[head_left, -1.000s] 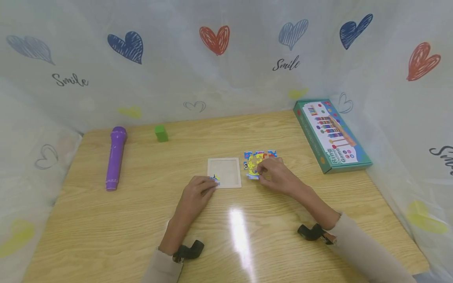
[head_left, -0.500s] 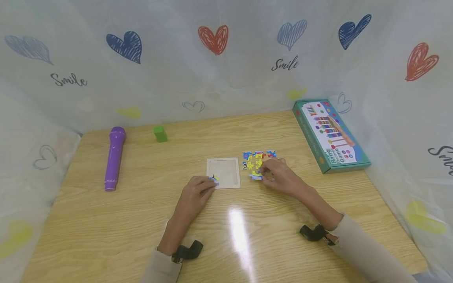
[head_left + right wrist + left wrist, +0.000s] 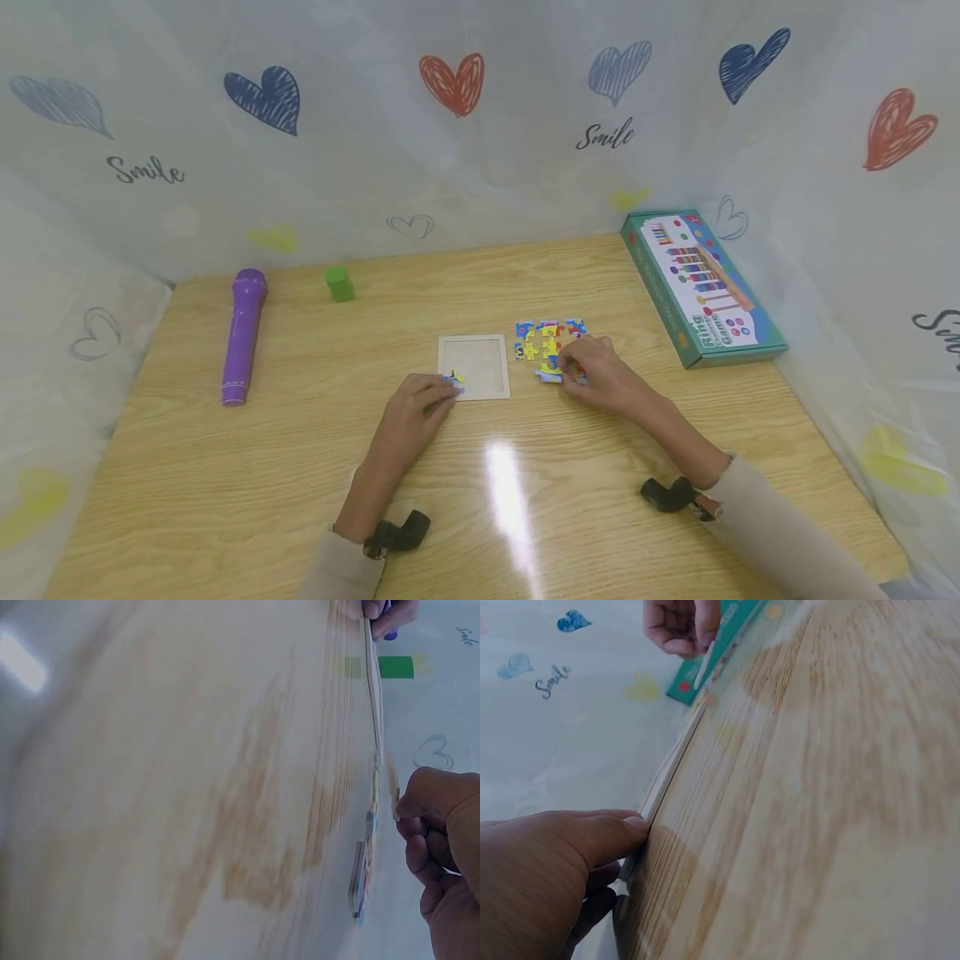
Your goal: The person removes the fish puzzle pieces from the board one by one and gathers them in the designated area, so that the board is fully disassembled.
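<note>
In the head view, a shallow square wooden puzzle tray point(image 3: 473, 337) lies on the table. One blue-and-yellow puzzle piece point(image 3: 454, 380) sits in its lower left corner. My left hand point(image 3: 412, 419) holds that corner, thumb and fingers at the rim; the left wrist view shows the thumb point(image 3: 619, 838) against the edge. To the tray's right, several puzzle pieces point(image 3: 529, 348) lie close together in blue, yellow and red. Over their lower right part, my right hand point(image 3: 602, 377) pinches a puzzle piece point(image 3: 396, 804), raised slightly in the right wrist view. Its fingers cover some loose pieces.
A purple toy microphone point(image 3: 243, 337) lies at the left of the wooden table point(image 3: 300, 467), with a green block point(image 3: 340, 284) near the back edge. At the back right lies a green game box point(image 3: 701, 287). Patterned white curtains point(image 3: 360, 125) surround the table.
My right hand has shifted slightly to the right with the puzzle piece, uncovering more of the yellow pieces. The left hand and the tray have stayed in place.
</note>
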Demonstrator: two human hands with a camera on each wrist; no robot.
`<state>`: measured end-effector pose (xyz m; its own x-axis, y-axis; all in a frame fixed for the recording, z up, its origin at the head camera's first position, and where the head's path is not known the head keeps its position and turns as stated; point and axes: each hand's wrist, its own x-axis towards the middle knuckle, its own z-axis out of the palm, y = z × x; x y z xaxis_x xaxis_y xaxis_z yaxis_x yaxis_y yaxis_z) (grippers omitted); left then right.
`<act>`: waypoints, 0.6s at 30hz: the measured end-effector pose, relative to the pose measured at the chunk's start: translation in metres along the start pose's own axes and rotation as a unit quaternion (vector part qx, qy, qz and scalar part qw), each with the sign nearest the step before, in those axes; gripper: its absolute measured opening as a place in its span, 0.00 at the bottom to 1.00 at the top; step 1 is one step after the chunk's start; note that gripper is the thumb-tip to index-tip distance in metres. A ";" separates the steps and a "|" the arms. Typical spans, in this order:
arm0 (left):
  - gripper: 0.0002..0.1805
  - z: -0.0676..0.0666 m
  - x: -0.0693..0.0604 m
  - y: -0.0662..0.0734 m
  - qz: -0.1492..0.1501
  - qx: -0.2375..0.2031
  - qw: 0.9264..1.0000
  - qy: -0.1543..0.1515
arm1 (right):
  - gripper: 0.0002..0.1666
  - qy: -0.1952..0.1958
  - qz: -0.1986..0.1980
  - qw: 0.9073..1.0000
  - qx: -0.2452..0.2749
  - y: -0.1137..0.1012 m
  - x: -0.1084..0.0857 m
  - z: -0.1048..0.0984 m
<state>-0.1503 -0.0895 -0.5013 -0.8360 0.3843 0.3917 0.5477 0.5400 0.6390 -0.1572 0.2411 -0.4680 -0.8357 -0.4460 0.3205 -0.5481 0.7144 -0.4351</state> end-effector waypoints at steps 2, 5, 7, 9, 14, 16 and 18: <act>0.08 0.000 0.000 0.000 0.000 0.002 1.000 -0.001 | 0.10 -0.004 0.004 1.000 -0.001 0.001 -0.001 0.000; 0.08 0.000 0.000 0.001 0.000 0.004 1.000 -0.002 | 0.10 -0.009 0.008 1.000 -0.002 0.002 -0.001 0.001; 0.08 -0.001 0.000 0.002 0.000 0.004 1.000 -0.001 | 0.10 -0.011 0.009 1.000 -0.002 0.003 -0.002 0.001; 0.08 -0.001 0.000 0.002 0.004 0.004 1.000 0.002 | 0.10 -0.012 0.011 1.000 -0.003 0.005 -0.002 0.002; 0.09 -0.001 0.000 0.002 0.009 0.005 1.000 0.007 | 0.10 -0.019 0.014 1.000 -0.007 0.007 -0.004 0.003; 0.09 -0.001 0.000 0.002 0.007 0.006 1.000 0.007 | 0.10 -0.023 0.015 1.000 -0.004 0.008 -0.004 0.003; 0.08 0.000 0.001 0.002 0.008 0.006 1.000 0.007 | 0.10 -0.025 0.015 1.000 -0.004 0.009 -0.005 0.003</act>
<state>-0.1498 -0.0881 -0.5000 -0.8278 0.3826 0.4103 0.5608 0.5424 0.6256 -0.1581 0.2478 -0.4758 -0.8528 -0.4500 0.2650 -0.5222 0.7323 -0.4370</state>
